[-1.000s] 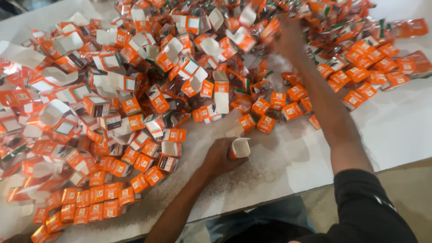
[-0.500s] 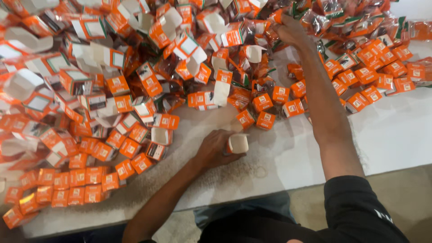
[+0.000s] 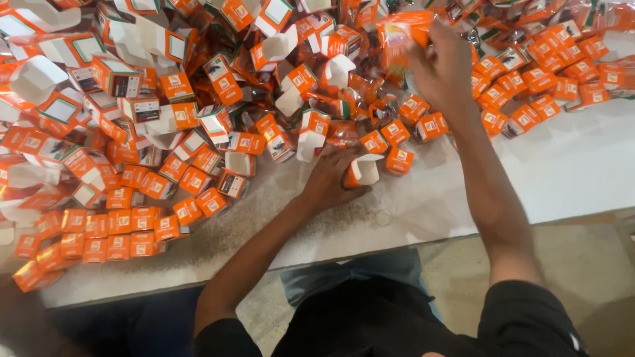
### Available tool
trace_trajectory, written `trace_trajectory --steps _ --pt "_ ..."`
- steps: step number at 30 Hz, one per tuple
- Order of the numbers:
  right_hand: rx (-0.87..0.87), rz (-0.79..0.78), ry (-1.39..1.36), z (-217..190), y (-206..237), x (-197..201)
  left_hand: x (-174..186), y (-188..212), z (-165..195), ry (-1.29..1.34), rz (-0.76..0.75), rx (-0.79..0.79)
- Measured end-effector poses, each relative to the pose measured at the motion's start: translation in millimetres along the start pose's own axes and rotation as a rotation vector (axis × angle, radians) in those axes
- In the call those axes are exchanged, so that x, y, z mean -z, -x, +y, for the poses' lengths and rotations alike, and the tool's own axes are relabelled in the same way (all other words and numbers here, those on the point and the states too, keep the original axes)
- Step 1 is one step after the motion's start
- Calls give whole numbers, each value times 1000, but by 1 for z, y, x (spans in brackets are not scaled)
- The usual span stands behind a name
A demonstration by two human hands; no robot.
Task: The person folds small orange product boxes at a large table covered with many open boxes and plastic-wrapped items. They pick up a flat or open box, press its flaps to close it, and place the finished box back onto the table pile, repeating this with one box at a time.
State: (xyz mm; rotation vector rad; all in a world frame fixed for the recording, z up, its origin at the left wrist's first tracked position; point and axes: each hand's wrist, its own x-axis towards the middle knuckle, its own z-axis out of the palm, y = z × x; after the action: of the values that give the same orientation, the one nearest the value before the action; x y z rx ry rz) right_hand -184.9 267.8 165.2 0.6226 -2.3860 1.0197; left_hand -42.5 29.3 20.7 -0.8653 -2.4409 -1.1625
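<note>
Gripping an open orange carton (image 3: 362,171) upright on the white table (image 3: 569,172), the left hand (image 3: 331,182) awaited loading while the right hand (image 3: 442,69) clasped an orange sachet (image 3: 402,33) above the pile, needing alignment over the carton mouth.

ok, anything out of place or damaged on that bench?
Nothing looks damaged. The orange cartons lie in a jumbled heap with flaps open, only the closed ones at lower left in rows. Left hand holds an open carton; right hand grips an orange packet.
</note>
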Motion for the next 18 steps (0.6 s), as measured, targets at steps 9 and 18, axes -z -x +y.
trace_trajectory --steps 9,18 --pt "105 -13 -8 -36 171 -7 8 -2 32 -200 -226 149" --pt "101 -88 373 36 164 52 -34 -44 79 -284 -240 -219"
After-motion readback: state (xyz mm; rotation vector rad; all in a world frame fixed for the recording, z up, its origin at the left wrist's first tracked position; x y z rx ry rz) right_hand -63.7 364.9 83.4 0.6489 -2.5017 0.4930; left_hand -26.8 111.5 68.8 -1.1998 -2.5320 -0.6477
